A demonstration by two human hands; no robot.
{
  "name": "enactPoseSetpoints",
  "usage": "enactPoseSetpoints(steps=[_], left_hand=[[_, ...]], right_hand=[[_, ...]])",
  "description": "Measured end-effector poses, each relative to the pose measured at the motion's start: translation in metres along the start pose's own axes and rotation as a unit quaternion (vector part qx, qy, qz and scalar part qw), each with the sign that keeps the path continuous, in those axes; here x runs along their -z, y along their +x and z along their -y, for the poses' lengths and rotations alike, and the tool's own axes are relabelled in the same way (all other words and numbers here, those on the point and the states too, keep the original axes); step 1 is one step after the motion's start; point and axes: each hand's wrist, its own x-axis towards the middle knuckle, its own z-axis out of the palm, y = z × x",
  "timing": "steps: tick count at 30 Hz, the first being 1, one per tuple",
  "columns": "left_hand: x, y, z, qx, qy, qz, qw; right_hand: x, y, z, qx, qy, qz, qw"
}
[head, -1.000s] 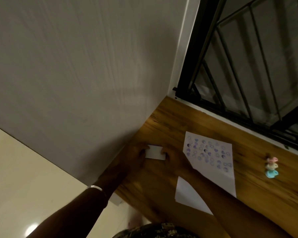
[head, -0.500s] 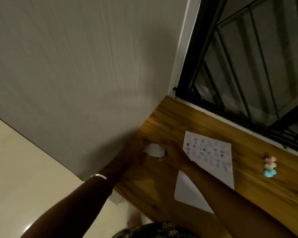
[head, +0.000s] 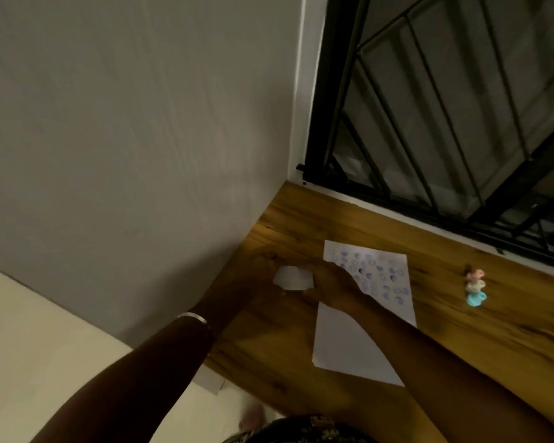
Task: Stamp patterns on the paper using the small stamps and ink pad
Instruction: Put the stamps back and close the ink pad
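A white sheet of paper (head: pixel 343 343) lies on the wooden table (head: pixel 461 330), its far half covered with several blue and purple stamped marks. A small white flat box (head: pixel 293 278), probably the ink pad, sits left of the paper near the wall. My left hand (head: pixel 253 282) grips its left side and my right hand (head: pixel 331 282) grips its right side. Whether the box is open is hidden by my fingers. A stack of small stamps (head: pixel 475 287), pink, cream and blue, stands on the table far right of the paper.
A grey wall (head: pixel 141 139) borders the table on the left. A black barred window (head: pixel 445 107) runs along the table's far edge. A silver bangle (head: pixel 192 317) circles my left wrist. Pale floor (head: pixel 29 346) shows below the table's left end.
Both hands have stayed on the white box. It looked like a flat rectangle a second ago and now looks rounded and more covered by my fingers. The view shifted slightly.
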Motion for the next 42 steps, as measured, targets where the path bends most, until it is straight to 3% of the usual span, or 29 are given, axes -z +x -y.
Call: enactPoseSetpoints(steps=[2,3,7,17,27,42], left_hand=[[-0.003,0.007,-0.023,0.022,-0.027,0.029,0.999],[-0.003,0.005,-0.038,0.009,-0.014,0.005,1.0],[-0.001,-0.005,-0.091,-0.111,0.071,-0.062,0.989],[-0.033,0.008,-0.22,-0.23,0.136,-0.068,0.961],[-0.091,0.028,-0.321,-0.312,0.134,-0.029,0.94],[-0.132,0.045,-0.36,-0.265,0.118,-0.009,0.957]], right_hand=[[0.014,-0.01,-0.007,-0.016,-0.018,-0.017,1.0],[0.02,-0.018,-0.016,-0.027,-0.02,-0.032,0.999],[0.045,-0.049,-0.044,-0.056,-0.05,-0.055,0.996],[0.083,-0.149,-0.123,-0.111,-0.026,-0.145,0.983],[0.107,-0.222,-0.213,-0.196,-0.04,-0.154,0.968],[0.114,-0.239,-0.263,-0.193,-0.013,-0.15,0.97]])
